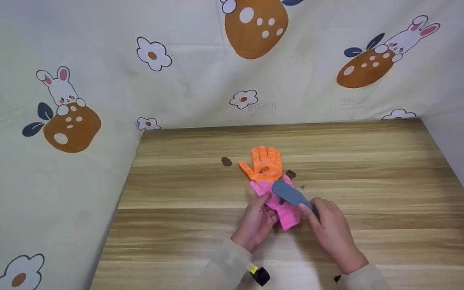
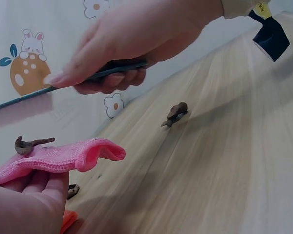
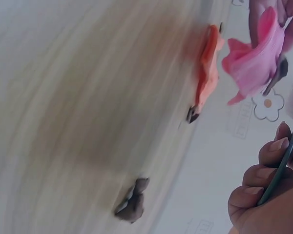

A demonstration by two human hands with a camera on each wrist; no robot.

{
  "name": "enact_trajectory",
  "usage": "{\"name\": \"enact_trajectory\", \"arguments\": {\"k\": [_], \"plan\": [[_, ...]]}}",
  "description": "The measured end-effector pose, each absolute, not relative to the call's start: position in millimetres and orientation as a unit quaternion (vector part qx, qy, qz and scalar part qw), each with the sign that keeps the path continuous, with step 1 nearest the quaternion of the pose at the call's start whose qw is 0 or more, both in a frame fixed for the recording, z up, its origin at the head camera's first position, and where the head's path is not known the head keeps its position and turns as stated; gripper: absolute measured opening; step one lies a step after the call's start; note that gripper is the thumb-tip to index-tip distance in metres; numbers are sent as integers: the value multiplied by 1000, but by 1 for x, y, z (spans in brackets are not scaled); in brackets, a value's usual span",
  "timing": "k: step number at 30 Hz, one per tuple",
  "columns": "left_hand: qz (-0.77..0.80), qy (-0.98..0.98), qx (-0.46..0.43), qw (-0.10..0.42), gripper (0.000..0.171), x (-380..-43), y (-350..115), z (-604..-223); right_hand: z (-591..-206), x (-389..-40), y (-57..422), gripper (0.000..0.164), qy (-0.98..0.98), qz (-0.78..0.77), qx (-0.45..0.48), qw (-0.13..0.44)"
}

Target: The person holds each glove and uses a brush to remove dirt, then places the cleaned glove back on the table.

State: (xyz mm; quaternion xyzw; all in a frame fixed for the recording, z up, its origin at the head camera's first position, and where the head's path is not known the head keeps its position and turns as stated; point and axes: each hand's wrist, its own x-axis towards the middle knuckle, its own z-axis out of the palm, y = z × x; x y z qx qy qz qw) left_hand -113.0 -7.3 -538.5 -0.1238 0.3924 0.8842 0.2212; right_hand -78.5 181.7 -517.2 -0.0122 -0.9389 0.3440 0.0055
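Observation:
My left hand (image 1: 256, 225) holds a pink knitted glove (image 1: 289, 216) above the table, palm up with fingers beneath it. A curled dark brown piece (image 2: 25, 146) lies on top of the glove. In my right hand (image 1: 334, 231) is a grey-blue brush (image 1: 290, 193), gripped by its handle. The brush's pale bristles (image 2: 27, 108) face down over the glove, with a gap showing in the left wrist view. Flat on the table, just beyond the pink glove, lies an orange glove (image 1: 270, 159) with a brown smear on its palm.
Brown crumbly pieces lie on the table (image 1: 167, 237): one left of the orange glove (image 1: 226, 161), another dark piece (image 1: 291, 174) at its right. A black object with a yellow part (image 1: 261, 276) is by the left sleeve. Patterned cloth (image 1: 191, 88) hangs behind the table.

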Motion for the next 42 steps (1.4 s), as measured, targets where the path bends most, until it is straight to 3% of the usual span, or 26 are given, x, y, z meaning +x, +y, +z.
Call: {"name": "enact_trajectory", "arguments": {"k": [5, 15, 24, 42], "plan": [[884, 389, -123, 227, 23, -110, -3, -541, -519, -77, 172, 36, -938, 345, 8, 19], [897, 350, -124, 240, 47, -108, -3, -538, -531, -77, 175, 28, -944, 327, 30, 34], [905, 321, -149, 236, 45, -114, -8, -536, -535, -79, 188, 37, -951, 308, 18, 12], [906, 319, -164, 225, 40, -113, -11, -535, -538, -78, 205, 35, -957, 290, 13, 16]]}}
